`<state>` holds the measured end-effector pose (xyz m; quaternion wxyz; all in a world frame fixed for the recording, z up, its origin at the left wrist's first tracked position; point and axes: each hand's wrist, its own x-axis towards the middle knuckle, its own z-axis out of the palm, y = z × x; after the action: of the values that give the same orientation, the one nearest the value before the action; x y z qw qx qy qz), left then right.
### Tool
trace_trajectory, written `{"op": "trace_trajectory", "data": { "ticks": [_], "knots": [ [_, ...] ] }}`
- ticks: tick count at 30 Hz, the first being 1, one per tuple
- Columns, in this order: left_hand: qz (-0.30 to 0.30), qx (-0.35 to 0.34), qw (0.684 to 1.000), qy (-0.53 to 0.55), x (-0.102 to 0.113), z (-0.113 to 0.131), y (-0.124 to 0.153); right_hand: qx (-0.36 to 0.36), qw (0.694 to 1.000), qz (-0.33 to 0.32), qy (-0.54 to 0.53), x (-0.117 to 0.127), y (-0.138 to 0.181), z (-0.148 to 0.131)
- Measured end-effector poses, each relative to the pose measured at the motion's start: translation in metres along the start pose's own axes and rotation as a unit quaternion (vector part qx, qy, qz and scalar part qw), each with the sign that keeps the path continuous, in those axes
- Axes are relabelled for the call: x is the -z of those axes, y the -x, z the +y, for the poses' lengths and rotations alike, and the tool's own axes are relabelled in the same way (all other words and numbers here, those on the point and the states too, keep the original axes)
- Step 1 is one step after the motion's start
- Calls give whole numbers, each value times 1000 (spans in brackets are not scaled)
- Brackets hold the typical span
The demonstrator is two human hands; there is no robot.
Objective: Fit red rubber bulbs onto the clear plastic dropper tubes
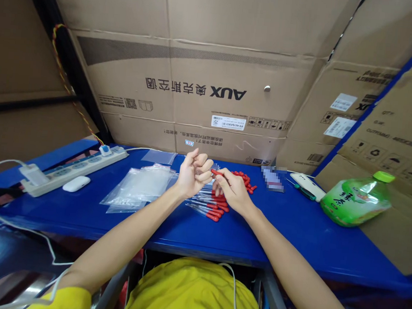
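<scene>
My right hand point(234, 190) is closed in a pinch on a red rubber dropper bulb point(217, 172), which points toward my left hand. My left hand point(193, 175) is held up just beside it with its fingers curled in; whatever lies inside them is hidden. Under and between both hands lies a row of droppers point(213, 213), clear thin tubes to the left and red bulbs to the right. Behind my right hand is a pile of loose red bulbs point(248, 181), partly covered by the hand.
Clear plastic bags point(135, 189) lie left of the droppers on the blue table point(277, 241). Farther left are a power strip point(79, 170) and a white case point(76, 184). At right are a screwdriver point(305, 192) and a green bottle point(355, 202). Cardboard point(199, 63) walls the back.
</scene>
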<state>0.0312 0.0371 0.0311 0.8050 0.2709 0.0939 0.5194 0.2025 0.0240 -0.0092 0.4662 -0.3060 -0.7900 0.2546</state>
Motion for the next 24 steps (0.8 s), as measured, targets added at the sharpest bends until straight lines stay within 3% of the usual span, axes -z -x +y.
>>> {"op": "trace_trajectory", "data": {
  "ticks": [11,24],
  "knots": [
    [9,9,1000,-13,4,-5,-2,59,991,29,119,0,3,6],
    [10,21,1000,-18,2,-7,0,98,979,28,178,0,6,11]
  ]
}}
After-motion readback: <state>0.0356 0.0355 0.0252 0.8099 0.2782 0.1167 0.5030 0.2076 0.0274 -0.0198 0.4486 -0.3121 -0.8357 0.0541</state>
